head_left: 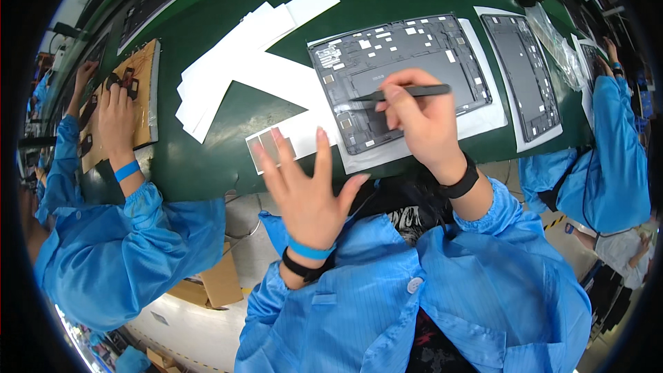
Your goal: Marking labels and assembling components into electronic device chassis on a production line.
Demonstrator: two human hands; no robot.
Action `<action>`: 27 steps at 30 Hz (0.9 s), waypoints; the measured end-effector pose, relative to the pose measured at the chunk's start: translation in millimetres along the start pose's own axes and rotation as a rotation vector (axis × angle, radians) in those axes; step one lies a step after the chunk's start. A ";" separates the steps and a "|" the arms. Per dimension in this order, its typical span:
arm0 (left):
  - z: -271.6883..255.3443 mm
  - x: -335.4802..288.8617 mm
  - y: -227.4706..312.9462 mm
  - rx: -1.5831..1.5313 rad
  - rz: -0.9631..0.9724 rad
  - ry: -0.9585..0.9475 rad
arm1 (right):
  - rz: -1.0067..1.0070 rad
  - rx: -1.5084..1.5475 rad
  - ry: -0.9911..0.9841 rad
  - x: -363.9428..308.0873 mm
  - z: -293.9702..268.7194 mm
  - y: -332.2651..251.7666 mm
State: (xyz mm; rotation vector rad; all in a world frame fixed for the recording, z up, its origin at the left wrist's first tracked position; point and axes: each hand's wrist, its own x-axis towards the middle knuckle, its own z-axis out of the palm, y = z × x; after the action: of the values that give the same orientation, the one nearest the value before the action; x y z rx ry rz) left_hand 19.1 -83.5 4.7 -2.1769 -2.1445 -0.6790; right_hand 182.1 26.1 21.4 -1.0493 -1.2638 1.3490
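My right hand [427, 124] grips black tweezers [429, 90], their tips pointing left over the lower left part of a black tablet housing [442, 65]. Small white pads and a few metallic patches dot that housing, which lies on a white sheet [494, 107]. My left hand [307, 200] has its fingers spread, slightly blurred, with nothing held. Its fingertips are over the near end of a white backing strip [309, 130] bearing greyish rectangular stickers [267, 142]. Whether the fingers touch the strip, I cannot tell.
Overlapping white sheets [221, 62] lie on the green table [262, 107], left of the housing. A second housing [521, 76] rests to the right, beside a clear plastic bag [556, 48]. Co-workers in blue sit on both sides; one's hand [116, 121] works over a brown board [143, 76].
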 end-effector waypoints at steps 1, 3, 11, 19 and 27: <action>1.0 -4.7 -7.2 0.006 -0.001 0.003 | 0.065 0.059 -0.078 3.9 2.1 -1.8; 0.6 -15.1 -17.2 0.136 -0.115 -0.163 | 0.062 -0.091 -0.222 8.6 20.3 2.4; 6.3 -17.9 -16.4 0.101 -0.141 -0.112 | 0.025 -0.333 -0.375 8.2 65.2 7.1; 7.0 -17.4 -14.7 0.124 -0.134 -0.114 | -0.005 -0.214 -0.269 3.0 70.9 19.6; -0.8 -5.7 -8.7 0.187 -0.130 -0.108 | -0.056 -0.200 -0.069 39.7 -70.0 -40.5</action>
State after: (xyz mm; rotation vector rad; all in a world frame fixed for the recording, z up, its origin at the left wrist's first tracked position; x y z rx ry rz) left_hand 10.7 -88.7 1.1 -2.0381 -2.3122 -0.3550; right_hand 248.5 75.7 56.6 -1.1031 -1.4921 1.2447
